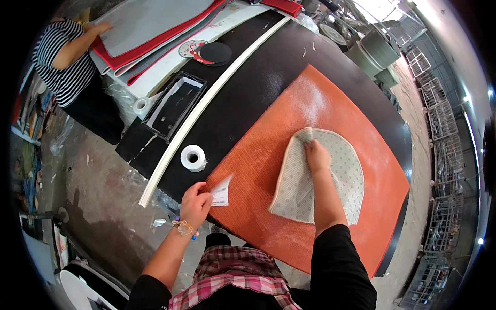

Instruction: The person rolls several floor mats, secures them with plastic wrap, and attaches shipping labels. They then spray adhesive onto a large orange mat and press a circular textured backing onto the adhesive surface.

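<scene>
My right hand (317,157) is closed on a semicircular mat (347,170), pinching its folded top edge. The mat has a pale, dotted underside facing up and a light bound edge; its left part is creased over. It lies on a large orange-brown textured sheet (258,155). At the sheet's left corner, my left hand (195,205) has bent fingers with thumb and forefinger apart. Right beside those fingertips is a small white printed label (220,196), its upper corner blurred. Whether the fingertips touch the label is hard to make out.
A white tape roll (193,158) stands on the black table (253,67), near a long pale strip (217,90). Farther left are a black-rimmed box (166,132), another roll (141,107) and round pieces (215,53). A person in stripes (70,57) handles stacked grey-and-red mats (150,26).
</scene>
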Tool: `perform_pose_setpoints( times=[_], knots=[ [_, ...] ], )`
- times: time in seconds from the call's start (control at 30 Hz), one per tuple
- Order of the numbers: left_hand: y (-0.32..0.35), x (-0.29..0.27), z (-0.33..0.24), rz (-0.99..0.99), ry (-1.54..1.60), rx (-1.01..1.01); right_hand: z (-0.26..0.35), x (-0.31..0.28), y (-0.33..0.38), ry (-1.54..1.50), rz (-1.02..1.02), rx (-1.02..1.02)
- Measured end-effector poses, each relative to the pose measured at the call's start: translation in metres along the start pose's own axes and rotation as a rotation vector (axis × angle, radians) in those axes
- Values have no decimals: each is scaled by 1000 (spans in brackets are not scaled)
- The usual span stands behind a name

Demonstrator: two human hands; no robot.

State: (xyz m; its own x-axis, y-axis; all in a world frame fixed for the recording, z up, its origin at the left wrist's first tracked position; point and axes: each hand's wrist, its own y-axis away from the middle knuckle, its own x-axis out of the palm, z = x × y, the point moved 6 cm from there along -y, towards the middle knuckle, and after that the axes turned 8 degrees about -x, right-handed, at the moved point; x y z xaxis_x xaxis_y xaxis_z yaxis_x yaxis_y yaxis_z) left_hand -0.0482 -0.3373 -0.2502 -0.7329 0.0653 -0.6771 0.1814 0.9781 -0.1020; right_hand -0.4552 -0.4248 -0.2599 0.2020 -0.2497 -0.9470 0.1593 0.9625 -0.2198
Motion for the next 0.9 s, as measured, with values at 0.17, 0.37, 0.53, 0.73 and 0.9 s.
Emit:
perform_pose_setpoints(
  times=[0.17,0.37,0.53,0.73,0.9],
  knots=[
    [-8,7,32,6,-98,-216,78,7,70,-119,158,0],
    [-12,8,25,604,67,-337,179,-2,180,-219,331,-465],
    [10,14,38,568,320,-514,178,17,99,-228,200,-396],
    [11,15,42,648,243,-617,97,65,-109,-104,-80,-146],
    [18,7,46,675,168,-778,-23,77,-283,217,-189,-66]
  ],
)
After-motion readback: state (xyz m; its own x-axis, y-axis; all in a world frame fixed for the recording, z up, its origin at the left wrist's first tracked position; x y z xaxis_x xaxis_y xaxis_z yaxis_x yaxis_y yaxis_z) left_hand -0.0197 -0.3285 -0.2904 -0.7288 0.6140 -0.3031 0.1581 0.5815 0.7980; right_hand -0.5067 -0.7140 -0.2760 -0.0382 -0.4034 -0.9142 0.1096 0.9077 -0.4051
